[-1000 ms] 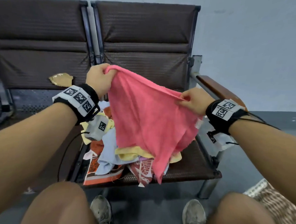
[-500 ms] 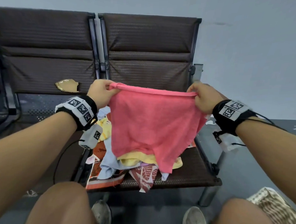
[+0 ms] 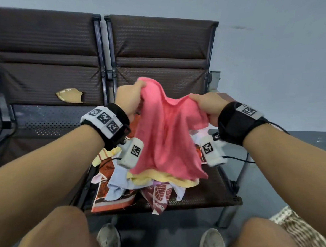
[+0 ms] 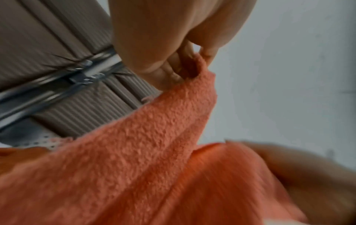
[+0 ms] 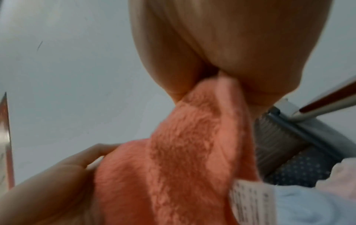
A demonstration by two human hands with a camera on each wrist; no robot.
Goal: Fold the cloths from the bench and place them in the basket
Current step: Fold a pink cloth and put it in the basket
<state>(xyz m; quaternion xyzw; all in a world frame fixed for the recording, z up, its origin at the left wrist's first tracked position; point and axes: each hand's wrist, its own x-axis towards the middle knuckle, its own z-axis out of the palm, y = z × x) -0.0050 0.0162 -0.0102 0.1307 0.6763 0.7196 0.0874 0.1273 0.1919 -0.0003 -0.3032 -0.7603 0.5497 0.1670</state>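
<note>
A pink terry cloth (image 3: 165, 134) hangs in the air above the bench seat, slack and sagging in the middle. My left hand (image 3: 131, 96) pinches its upper left corner, seen close in the left wrist view as cloth (image 4: 146, 152) under curled fingers (image 4: 173, 71). My right hand (image 3: 205, 104) grips the upper right corner; in the right wrist view the cloth (image 5: 183, 152) runs out from between the closed fingers (image 5: 192, 85). A white label (image 5: 248, 202) hangs from the cloth's edge. Under it lies a pile of cloths (image 3: 138, 183) in yellow, light blue and red print.
The brown padded bench (image 3: 157, 49) stands against a grey wall, with a wooden armrest (image 3: 226, 96) on its right. A woven basket (image 3: 302, 231) sits on the floor at the lower right. My knees and shoes fill the bottom edge.
My hands have come closer together, so the pink cloth, stretched flat half a second ago, now sags between them. The left hand has risen slightly above the right.
</note>
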